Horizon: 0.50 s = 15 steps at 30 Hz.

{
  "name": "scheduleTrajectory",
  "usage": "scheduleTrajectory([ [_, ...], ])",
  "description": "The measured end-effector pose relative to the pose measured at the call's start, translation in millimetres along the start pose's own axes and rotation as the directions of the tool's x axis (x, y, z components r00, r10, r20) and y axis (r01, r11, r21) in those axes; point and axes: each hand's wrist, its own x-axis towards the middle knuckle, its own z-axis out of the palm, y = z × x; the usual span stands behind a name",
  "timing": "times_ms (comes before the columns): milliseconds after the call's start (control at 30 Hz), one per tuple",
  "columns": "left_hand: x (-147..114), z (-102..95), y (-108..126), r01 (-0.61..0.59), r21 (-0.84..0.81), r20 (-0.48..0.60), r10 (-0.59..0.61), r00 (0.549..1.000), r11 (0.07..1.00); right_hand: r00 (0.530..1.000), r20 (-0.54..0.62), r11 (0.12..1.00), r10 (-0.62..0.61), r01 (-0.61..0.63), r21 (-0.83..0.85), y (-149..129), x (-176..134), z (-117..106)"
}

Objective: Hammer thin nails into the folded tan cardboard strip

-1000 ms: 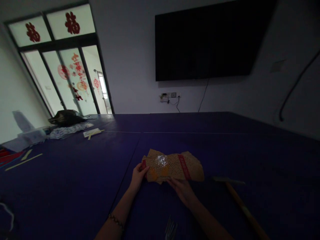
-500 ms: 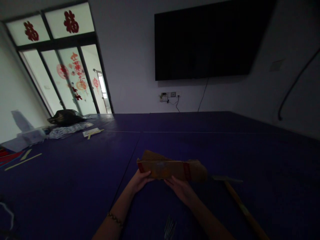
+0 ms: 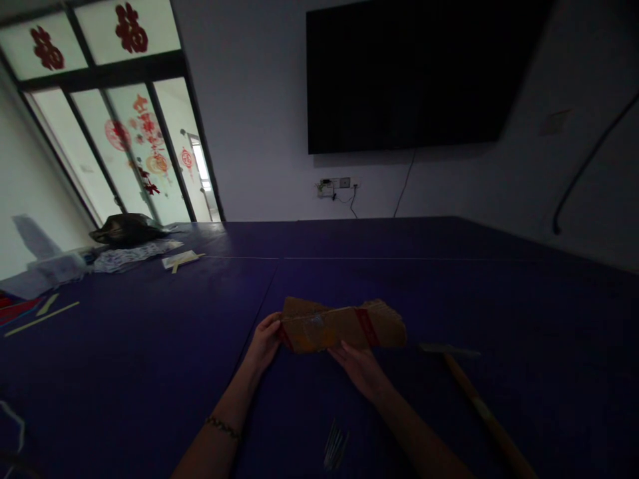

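A torn, folded piece of brown cardboard (image 3: 332, 328) with red printed bands and a strip of clear tape is held up over the blue-purple table. My left hand (image 3: 267, 338) grips its left end, thumb on the near face. Under the lower edge, right of the middle, my right hand (image 3: 358, 367) holds it with the fingers partly hidden behind. To the right of the cardboard lies a hammer (image 3: 482, 407) with a wooden handle and a dark metal head. Between my forearms rests a small bunch of nails (image 3: 335, 447), too dim to make out sharply.
The blue-purple table (image 3: 210, 359) reaches back to the wall. At the far left are a black bag (image 3: 127, 229), crumpled sheets (image 3: 132, 256), a clear plastic box (image 3: 47, 273) and yellow strips (image 3: 42, 319). A white cord (image 3: 17, 426) lies near the left front edge.
My left hand has shifted up and left to the cardboard's left end. The cardboard has tilted, its right side rising. My right hand stays under it, and the view has moved slightly.
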Motion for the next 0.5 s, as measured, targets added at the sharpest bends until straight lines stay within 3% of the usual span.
scheduleTrajectory([
  [333,-5,4.2,-9,-0.009,0.246,0.010,0.007,1.000,0.969,0.997,-0.065,1.000,-0.031,0.031,0.006,-1,2,0],
  [500,-7,11.8,-6,-0.105,0.176,0.077,0.092,0.993,0.979,0.992,-0.114,0.999,-0.047,0.047,0.003,-1,2,2],
])
